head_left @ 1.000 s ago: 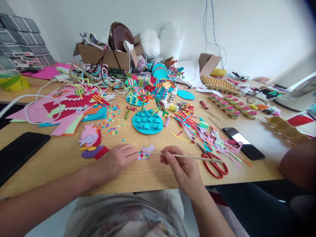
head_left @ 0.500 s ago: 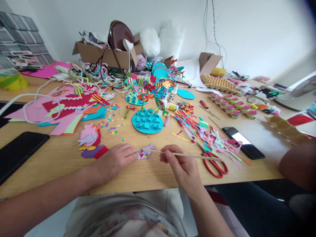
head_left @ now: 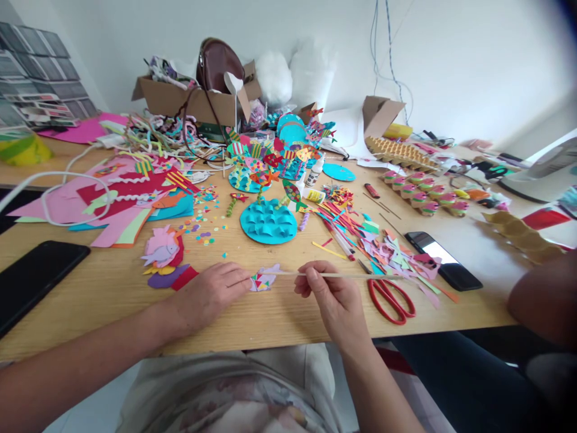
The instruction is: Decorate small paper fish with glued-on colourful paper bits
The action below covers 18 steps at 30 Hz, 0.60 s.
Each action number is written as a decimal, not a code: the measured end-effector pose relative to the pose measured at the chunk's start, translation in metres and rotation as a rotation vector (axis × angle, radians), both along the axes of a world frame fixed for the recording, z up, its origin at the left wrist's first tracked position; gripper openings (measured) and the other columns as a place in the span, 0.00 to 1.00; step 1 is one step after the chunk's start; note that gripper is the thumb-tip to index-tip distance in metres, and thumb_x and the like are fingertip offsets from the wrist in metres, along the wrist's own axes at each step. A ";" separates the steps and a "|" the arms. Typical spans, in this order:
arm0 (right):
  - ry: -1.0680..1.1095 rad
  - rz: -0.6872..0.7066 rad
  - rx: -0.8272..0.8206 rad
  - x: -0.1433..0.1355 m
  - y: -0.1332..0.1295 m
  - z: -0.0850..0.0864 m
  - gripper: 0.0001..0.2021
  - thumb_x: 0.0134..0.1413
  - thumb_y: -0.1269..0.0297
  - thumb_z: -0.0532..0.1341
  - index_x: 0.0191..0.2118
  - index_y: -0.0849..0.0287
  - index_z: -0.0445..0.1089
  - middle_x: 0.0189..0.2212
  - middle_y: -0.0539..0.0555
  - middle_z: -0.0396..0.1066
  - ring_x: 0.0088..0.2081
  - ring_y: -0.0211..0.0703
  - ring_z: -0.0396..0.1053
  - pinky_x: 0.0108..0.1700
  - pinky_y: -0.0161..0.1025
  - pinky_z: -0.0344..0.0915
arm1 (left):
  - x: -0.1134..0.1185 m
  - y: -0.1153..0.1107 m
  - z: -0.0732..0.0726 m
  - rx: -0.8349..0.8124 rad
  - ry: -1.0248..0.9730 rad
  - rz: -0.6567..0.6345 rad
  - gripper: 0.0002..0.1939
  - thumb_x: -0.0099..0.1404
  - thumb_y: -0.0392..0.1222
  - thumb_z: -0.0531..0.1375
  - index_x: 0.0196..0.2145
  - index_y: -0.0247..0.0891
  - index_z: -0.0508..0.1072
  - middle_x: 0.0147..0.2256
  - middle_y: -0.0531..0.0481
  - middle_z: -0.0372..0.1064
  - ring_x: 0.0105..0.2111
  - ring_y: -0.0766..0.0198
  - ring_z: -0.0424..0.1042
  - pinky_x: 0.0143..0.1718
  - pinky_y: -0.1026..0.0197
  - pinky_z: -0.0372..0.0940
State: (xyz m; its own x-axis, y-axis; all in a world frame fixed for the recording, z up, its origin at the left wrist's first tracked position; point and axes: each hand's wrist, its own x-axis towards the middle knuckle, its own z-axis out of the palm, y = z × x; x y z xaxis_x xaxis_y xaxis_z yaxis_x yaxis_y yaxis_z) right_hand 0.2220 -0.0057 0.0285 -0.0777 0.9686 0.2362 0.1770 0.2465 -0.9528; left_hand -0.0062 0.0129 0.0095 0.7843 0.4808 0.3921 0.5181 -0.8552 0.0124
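Note:
A small lilac paper fish point(head_left: 267, 278) with bright triangles stuck on its side lies flat on the wooden table. The fingertips of my left hand point(head_left: 223, 287) rest on its left edge and hold it down, fingers stretched and together. Between the thumb and fingers of my right hand point(head_left: 331, 297) is a thin wooden stick point(head_left: 356, 276), held nearly level. Its left tip is over the fish, though I cannot tell whether it touches. Red-handled scissors point(head_left: 391, 300) lie just right of my right hand. Beyond the fish stands a round turquoise paper base point(head_left: 269, 221) with curled scales.
Paper fish cut-outs point(head_left: 164, 248) lie left of my left hand, near a black phone point(head_left: 40, 282). Another phone point(head_left: 444, 261) and paper scraps point(head_left: 396, 252) are at the right. Further back are a glue bottle point(head_left: 314, 171) and a cardboard box point(head_left: 189, 102). Someone's arm point(head_left: 543, 294) shows at the right edge.
The stick in my right hand has swung closer to level, its right end rising slightly. My left hand and the fish have stayed in place.

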 end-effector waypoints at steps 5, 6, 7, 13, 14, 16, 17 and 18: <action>0.060 -0.005 -0.056 0.000 0.004 -0.004 0.11 0.56 0.59 0.55 0.29 0.60 0.67 0.21 0.50 0.67 0.23 0.35 0.66 0.24 0.32 0.63 | 0.000 0.001 0.000 0.006 -0.011 -0.011 0.15 0.68 0.31 0.43 0.41 0.32 0.69 0.38 0.44 0.69 0.39 0.60 0.66 0.38 0.57 0.65; 0.066 -0.010 -0.062 0.000 0.005 -0.005 0.11 0.55 0.59 0.55 0.29 0.60 0.67 0.21 0.50 0.67 0.23 0.35 0.66 0.24 0.32 0.63 | 0.000 0.001 0.000 0.011 -0.014 -0.012 0.16 0.68 0.31 0.43 0.41 0.31 0.69 0.38 0.44 0.69 0.39 0.60 0.66 0.38 0.57 0.65; 0.078 -0.016 -0.066 0.001 0.005 -0.006 0.11 0.55 0.59 0.56 0.29 0.60 0.67 0.21 0.50 0.68 0.22 0.35 0.66 0.24 0.32 0.63 | 0.000 0.001 0.000 0.015 -0.016 -0.014 0.16 0.68 0.31 0.43 0.41 0.31 0.69 0.38 0.44 0.70 0.39 0.60 0.66 0.38 0.57 0.65; 0.182 -0.040 -0.068 0.002 0.004 -0.007 0.10 0.55 0.59 0.56 0.30 0.59 0.68 0.22 0.49 0.68 0.23 0.35 0.66 0.24 0.32 0.63 | -0.001 0.001 -0.002 -0.001 -0.005 -0.014 0.14 0.66 0.30 0.45 0.41 0.30 0.69 0.38 0.43 0.69 0.40 0.60 0.66 0.40 0.57 0.64; 0.176 -0.030 -0.076 0.001 0.004 -0.006 0.10 0.55 0.59 0.56 0.30 0.59 0.67 0.22 0.49 0.68 0.23 0.35 0.66 0.24 0.32 0.63 | -0.001 0.001 -0.002 -0.004 -0.006 -0.014 0.14 0.66 0.29 0.45 0.41 0.31 0.69 0.38 0.43 0.69 0.40 0.60 0.66 0.40 0.57 0.64; 0.148 -0.006 -0.089 -0.001 0.004 -0.006 0.11 0.54 0.57 0.56 0.29 0.60 0.67 0.21 0.49 0.68 0.23 0.35 0.66 0.24 0.32 0.63 | -0.001 0.001 -0.002 -0.007 -0.007 -0.012 0.14 0.66 0.29 0.45 0.41 0.31 0.69 0.39 0.43 0.69 0.40 0.60 0.65 0.41 0.57 0.64; 0.130 0.001 -0.090 -0.001 0.004 -0.006 0.12 0.54 0.57 0.56 0.29 0.60 0.67 0.21 0.50 0.67 0.23 0.35 0.66 0.24 0.32 0.63 | -0.001 0.000 -0.002 -0.008 -0.005 -0.010 0.14 0.66 0.29 0.45 0.41 0.31 0.69 0.39 0.43 0.69 0.40 0.60 0.65 0.41 0.56 0.64; 0.115 0.003 -0.088 -0.002 0.004 -0.006 0.12 0.54 0.56 0.56 0.28 0.60 0.67 0.21 0.50 0.67 0.23 0.35 0.66 0.23 0.32 0.63 | -0.001 0.000 -0.002 -0.008 -0.002 -0.012 0.15 0.66 0.29 0.44 0.41 0.31 0.69 0.39 0.43 0.69 0.40 0.60 0.65 0.41 0.56 0.64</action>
State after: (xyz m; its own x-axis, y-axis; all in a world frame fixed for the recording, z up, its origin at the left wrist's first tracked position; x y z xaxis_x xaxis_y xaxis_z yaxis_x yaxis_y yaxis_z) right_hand 0.2204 -0.0018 0.0229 -0.0582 0.9858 0.1578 0.0651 0.1615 -0.9847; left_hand -0.0073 0.0133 0.0070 0.7892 0.4748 0.3896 0.5082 -0.8610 0.0199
